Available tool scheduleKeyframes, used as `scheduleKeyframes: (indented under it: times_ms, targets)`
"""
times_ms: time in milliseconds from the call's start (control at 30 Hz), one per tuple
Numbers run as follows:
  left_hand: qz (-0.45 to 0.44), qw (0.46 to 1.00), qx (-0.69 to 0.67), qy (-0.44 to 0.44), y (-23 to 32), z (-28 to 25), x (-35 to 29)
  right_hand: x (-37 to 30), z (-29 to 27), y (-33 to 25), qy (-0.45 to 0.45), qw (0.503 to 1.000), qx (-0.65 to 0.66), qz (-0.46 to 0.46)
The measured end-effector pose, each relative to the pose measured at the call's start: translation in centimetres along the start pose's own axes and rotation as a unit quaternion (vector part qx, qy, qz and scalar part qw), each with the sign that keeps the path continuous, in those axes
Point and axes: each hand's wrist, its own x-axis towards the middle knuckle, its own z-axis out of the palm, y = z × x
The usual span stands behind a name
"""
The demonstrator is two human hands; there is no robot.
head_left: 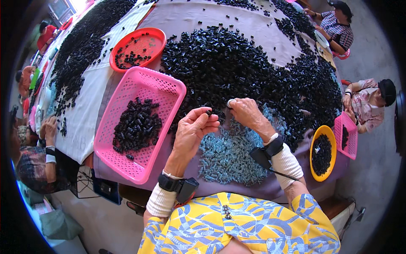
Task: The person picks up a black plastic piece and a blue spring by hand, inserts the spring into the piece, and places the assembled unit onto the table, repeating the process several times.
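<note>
Black cap (208, 112) pinched in fingertips of left hand (192, 129), raised above table (190, 19) edge. Right hand (246, 112) pinches a small grey piece (229, 103), just beside left. Below hands: heap of blue springs (230, 154). Behind: large pile of black caps (237, 63). Left: pink basket (167, 91) partly filled.

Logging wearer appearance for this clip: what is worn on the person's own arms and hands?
Both hands, left hand and right hand, are bare. Each wrist carries a black strapped device above a white ribbed cuff; a thin black cable runs from the right one. Short yellow sleeves show blue-grey ribbon patterning.
</note>
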Motion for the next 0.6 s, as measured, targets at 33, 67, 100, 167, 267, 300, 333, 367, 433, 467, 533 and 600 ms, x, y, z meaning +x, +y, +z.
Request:
scheduleKeyframes:
  times_ms: [33, 67, 100, 167, 267, 300, 333, 367, 433, 467, 533, 600]
  targets:
    - [0.000, 1.000, -0.015, -0.010, -0.1, 0.0, 0.1, 0.0, -0.1, 0.0, -0.001, 1.000, 0.000, -0.001]
    - [0.000, 0.999, -0.030, -0.020, -0.2, 0.0, 0.1, 0.0, -0.2, 0.1, -0.002, 1.000, 0.004, -0.009]
    - [0.000, 0.999, -0.030, -0.020, -0.3, -0.1, 0.1, 0.0, -0.4, 0.1, -0.003, 1.000, 0.008, -0.016]
    - [-0.006, 0.999, -0.045, -0.018, -0.4, -0.1, 0.1, -0.4, -0.4, 0.2, -0.003, 1.000, 0.025, -0.010]
    - [-0.008, 1.000, -0.015, -0.004, -0.9, -0.2, 0.1, -1.1, -1.2, -0.1, 0.023, 0.997, 0.079, -0.015]
    - [-0.007, 1.000, -0.015, -0.001, -0.9, -0.1, 0.1, -1.2, -1.8, -0.4, 0.049, 0.992, 0.115, -0.024]
    - [-0.009, 1.000, 0.000, 0.009, -1.0, -0.2, 0.1, -1.2, -2.6, -1.0, 0.047, 0.992, 0.117, -0.023]
    - [-0.011, 1.000, 0.016, 0.019, -1.2, -0.2, 0.1, -1.0, -3.6, -1.8, 0.056, 0.988, 0.134, -0.053]
    - [-0.010, 0.999, 0.041, 0.023, -1.3, 0.2, 0.1, -0.8, -5.4, -3.0, 0.076, 0.982, 0.143, -0.099]
    - [-0.006, 0.997, 0.066, 0.028, -1.4, 0.5, 0.2, -0.8, -5.9, -3.3, 0.077, 0.982, 0.141, -0.095]
    - [0.002, 0.996, 0.087, 0.024, -1.5, 1.1, 0.1, -0.7, -6.5, -3.6, 0.057, 0.985, 0.113, -0.115]
    - [0.012, 0.994, 0.108, 0.022, -1.5, 1.4, 0.0, -0.6, -6.5, -3.8, 0.061, 0.984, 0.112, -0.124]
